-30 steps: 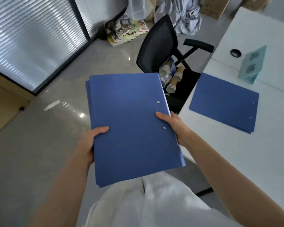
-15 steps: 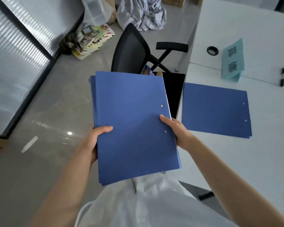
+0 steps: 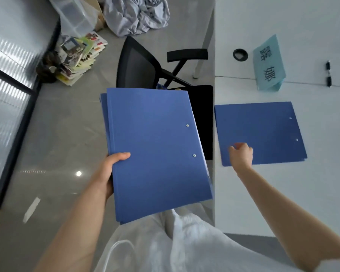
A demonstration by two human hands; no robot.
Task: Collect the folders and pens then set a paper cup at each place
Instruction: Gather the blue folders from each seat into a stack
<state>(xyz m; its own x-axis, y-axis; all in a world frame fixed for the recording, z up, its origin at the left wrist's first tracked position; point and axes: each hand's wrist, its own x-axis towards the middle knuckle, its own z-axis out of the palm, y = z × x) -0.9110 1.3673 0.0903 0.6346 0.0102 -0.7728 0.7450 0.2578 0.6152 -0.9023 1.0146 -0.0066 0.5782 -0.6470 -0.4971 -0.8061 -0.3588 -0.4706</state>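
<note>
I see the white table [image 3: 283,193] bearing one blue folder [image 3: 263,130], a stack of blue folders [image 3: 155,150] gripped at its edge by my left hand [image 3: 106,173], and my right hand [image 3: 241,154], fingers curled, over the lying folder's near corner, grip unclear

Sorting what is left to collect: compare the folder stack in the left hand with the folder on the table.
The held stack is off the table, gripped by the left hand; the table folder lies flat, the right hand over its near edge. The held stack shows several layered edges. Both are blue with two rivets.
</note>
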